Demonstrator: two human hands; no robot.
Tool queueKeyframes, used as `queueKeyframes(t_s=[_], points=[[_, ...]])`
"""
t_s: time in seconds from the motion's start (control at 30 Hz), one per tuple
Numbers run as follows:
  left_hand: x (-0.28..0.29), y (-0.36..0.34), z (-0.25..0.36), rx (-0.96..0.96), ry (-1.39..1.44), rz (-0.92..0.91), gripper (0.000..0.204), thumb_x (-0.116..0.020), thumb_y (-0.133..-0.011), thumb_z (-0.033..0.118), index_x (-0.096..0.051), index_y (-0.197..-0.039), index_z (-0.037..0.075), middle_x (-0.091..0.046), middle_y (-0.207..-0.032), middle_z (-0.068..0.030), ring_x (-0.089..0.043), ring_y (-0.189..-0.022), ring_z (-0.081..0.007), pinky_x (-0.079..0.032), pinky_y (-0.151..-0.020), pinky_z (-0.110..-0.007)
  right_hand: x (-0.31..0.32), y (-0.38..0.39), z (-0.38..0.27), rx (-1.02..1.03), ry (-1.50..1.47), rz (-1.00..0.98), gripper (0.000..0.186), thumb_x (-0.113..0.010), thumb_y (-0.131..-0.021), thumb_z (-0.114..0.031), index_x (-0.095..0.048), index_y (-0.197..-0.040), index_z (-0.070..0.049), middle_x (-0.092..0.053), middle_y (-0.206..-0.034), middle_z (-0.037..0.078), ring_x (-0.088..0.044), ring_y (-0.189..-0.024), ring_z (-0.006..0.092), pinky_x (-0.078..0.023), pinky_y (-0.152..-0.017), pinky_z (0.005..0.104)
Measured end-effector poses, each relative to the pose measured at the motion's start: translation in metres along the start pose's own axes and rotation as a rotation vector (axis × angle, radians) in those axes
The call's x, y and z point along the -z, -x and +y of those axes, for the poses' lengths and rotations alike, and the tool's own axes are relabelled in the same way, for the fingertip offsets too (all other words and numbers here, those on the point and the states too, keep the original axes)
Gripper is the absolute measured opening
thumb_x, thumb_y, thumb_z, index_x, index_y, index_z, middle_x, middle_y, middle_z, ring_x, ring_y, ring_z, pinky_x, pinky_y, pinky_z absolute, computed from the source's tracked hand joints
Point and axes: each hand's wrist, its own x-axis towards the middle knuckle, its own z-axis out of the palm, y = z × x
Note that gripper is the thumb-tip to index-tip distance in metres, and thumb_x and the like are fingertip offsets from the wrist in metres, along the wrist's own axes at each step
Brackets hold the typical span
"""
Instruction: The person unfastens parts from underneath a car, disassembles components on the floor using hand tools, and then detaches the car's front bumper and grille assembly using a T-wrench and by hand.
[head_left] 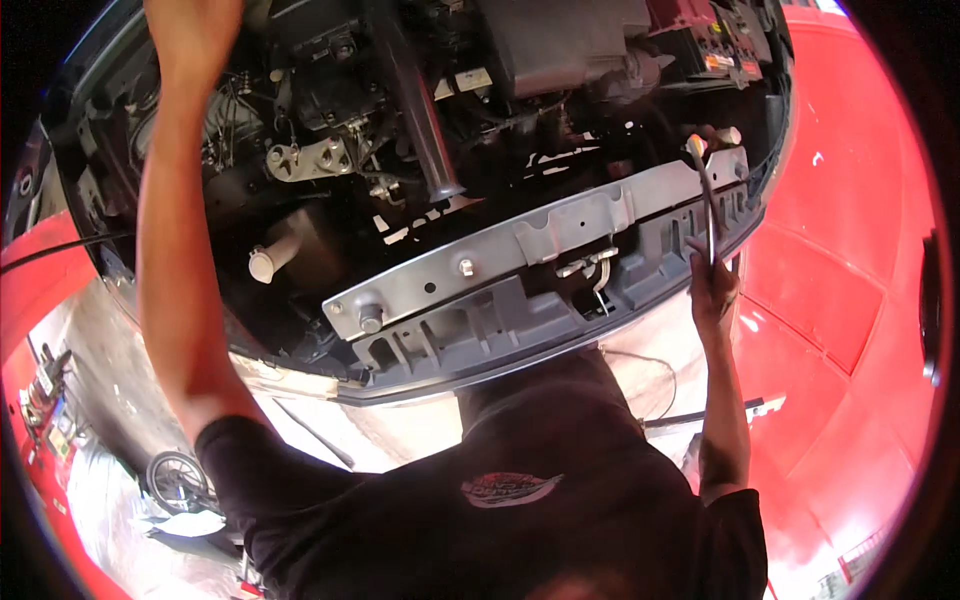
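Note:
My left arm reaches up over the open engine bay, and my left hand (pixel 195 35) is cut off by the top edge, so its fingers are hidden. On the right, my right hand (pixel 713 288) is closed around a long, slim dark tool (pixel 711 210) with a bright, rounded end. That end lies over the right end of the metal crossbar (pixel 580 222) along the front of the engine bay. I cannot tell whether it touches the bar. A grey plastic front panel (pixel 490 325) runs below the bar, with a hood latch (pixel 590 265) near its middle.
A black air duct (pixel 415 100) slopes through the engine bay beside a dark engine cover (pixel 560 45). A battery (pixel 720 62) sits at the far right. Red panels (pixel 830 250) stand on the right. A wheel (pixel 178 480) and clutter lie on the lower left.

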Motion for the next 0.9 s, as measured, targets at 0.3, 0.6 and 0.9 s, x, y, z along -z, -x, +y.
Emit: queueKeyframes(t_s=[0.3, 0.6, 0.9], points=[[0.112, 0.195, 0.131, 0.360, 0.160, -0.679, 0.028, -0.060, -0.081, -0.013, -0.069, -0.102, 0.002, -0.066, -0.104, -0.0146, -0.065, -0.100, -0.0292, -0.051, -0.085, -0.034, -0.021, -0.051, 0.057, 0.549, 0.363, -0.125, 0.036, -0.059, -0.078, 0.005, -0.063, -0.114, -0.001, -0.059, -0.120, 0.017, -0.056, -0.115, 0.0352, -0.045, -0.098, 0.0391], [0.151, 0.317, 0.273, 0.626, 0.590, -0.866, 0.035, -0.067, -0.067, -0.002, -0.066, -0.101, 0.003, -0.063, -0.095, -0.0125, -0.062, -0.077, -0.0278, -0.051, -0.061, -0.037, -0.028, -0.071, 0.081, 0.487, 0.443, -0.164, 0.035, -0.057, -0.088, 0.004, -0.061, -0.123, -0.001, -0.053, -0.122, 0.017, -0.052, -0.114, 0.0337, -0.041, -0.100, 0.0405], [0.140, 0.332, 0.291, 0.673, 0.494, -0.906, 0.036, -0.069, -0.069, 0.000, -0.064, -0.105, 0.004, -0.063, -0.098, -0.0102, -0.061, -0.082, -0.0274, -0.049, -0.066, -0.038, -0.024, -0.070, 0.094, 0.536, 0.383, -0.155, 0.028, -0.060, -0.090, -0.001, -0.061, -0.118, 0.000, -0.057, -0.119, 0.018, -0.054, -0.114, 0.0356, -0.042, -0.099, 0.0407]])
